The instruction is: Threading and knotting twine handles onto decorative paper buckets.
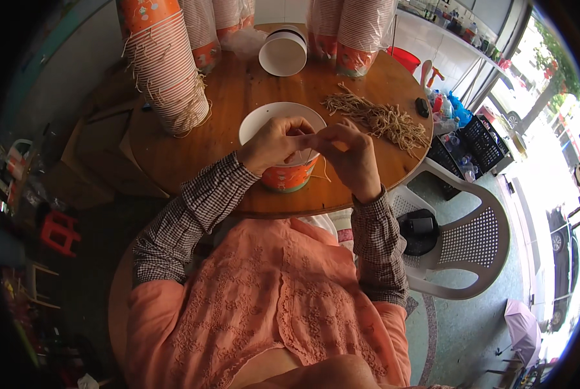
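Note:
An orange paper bucket (289,176) with a white inside stands on the round wooden table (238,97) near its front edge. My left hand (274,144) rests over the bucket's rim, fingers pinched. My right hand (350,155) meets it fingertip to fingertip above the rim, and a thin tan string (322,170) hangs down from between them along the bucket's right side. A pile of tan string handles (375,118) lies on the table to the right.
Tall stacks of orange buckets with strings (167,65) stand at the left, and more wrapped stacks (351,32) at the back. One white bucket (283,52) lies on its side. A white plastic chair (462,243) with a dark object on it stands at the right.

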A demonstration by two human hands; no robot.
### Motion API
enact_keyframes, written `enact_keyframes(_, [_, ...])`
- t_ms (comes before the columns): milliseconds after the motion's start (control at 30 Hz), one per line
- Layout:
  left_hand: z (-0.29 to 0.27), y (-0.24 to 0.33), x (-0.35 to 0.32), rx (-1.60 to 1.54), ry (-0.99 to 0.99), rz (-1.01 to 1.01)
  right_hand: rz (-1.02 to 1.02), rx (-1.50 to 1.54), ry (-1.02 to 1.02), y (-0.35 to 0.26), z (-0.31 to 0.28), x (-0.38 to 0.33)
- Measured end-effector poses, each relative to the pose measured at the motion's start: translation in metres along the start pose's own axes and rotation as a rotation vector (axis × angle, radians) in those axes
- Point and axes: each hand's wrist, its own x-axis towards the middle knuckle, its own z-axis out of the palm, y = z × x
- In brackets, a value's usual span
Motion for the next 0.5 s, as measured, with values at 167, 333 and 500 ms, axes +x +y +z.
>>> enact_keyframes(167, [-0.005,-0.003,-0.001,-0.168,-0.079,-0.121,0.095,0.066,0.020,0.015,0.000,0.003])
enact_keyframes(333, [-0.002,0.000,-0.005,-0.277,-0.072,-0.135,0.209,0.382,0.063,0.020,0.008,0.001])
enact_keyframes(500, [-0.001,-0.001,-0.006,-0.243,-0.071,-0.125,0.233,0.362,0.075,0.028,0.010,-0.001])
